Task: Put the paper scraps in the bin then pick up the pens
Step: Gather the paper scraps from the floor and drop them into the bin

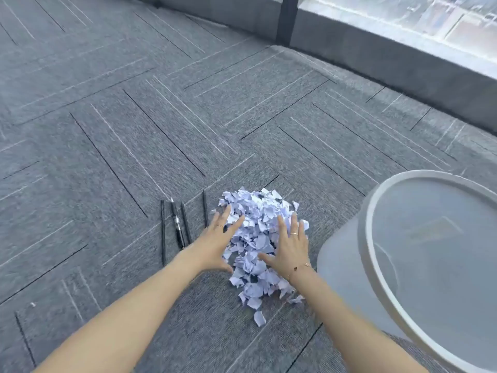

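Observation:
A heap of pale lilac paper scraps [256,230] lies on the grey carpet in front of me. My left hand [216,242] rests flat with fingers spread on the heap's left side. My right hand [289,244], also flat and spread, presses on its right side. Neither hand holds anything. Several black pens [177,224] lie side by side on the carpet just left of the heap, one partly behind my left hand. The grey plastic bin [376,238] with a pale rim stands to the right of the heap, close to my right wrist.
Grey patterned carpet tiles [121,117] cover the floor. A low carpeted ledge [390,60] and a dark window post [286,20] run along the far right, under a bright window. One loose scrap [259,318] lies nearer to me than the heap.

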